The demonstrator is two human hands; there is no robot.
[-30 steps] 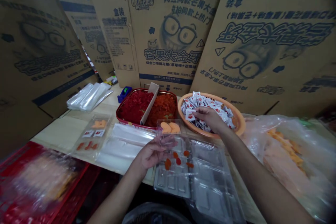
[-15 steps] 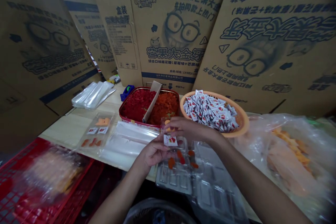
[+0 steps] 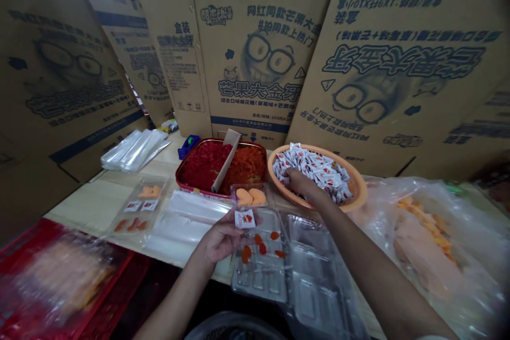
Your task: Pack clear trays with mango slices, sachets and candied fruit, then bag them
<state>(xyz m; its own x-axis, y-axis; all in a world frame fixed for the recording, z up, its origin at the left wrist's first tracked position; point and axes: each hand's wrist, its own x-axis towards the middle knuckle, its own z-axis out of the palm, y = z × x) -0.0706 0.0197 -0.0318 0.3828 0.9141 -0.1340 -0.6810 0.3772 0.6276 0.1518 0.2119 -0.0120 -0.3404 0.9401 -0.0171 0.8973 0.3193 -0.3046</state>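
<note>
Sachet, small and white with a red print, is what I have pinched between the thumb and fingertips of the left hand. The fingers are closed narrowly on its lower edge. The sachet hovers just over the left part of the clear tray at the table's near edge.

In that tray I see a few red jelly pieces just right of the left hand, and two orange slices in the far compartment.

I have the right hand stretched forward into the orange basket. Its fingers curl down onto the pile of sachets, touching them at the near-left side. From this angle I cannot tell whether the fingers have closed on one or only rest on the heap.

Left of the basket stands the red tin, split by a cardboard divider into red and orange crumbs. A filled tray lies well off to the left.
</note>
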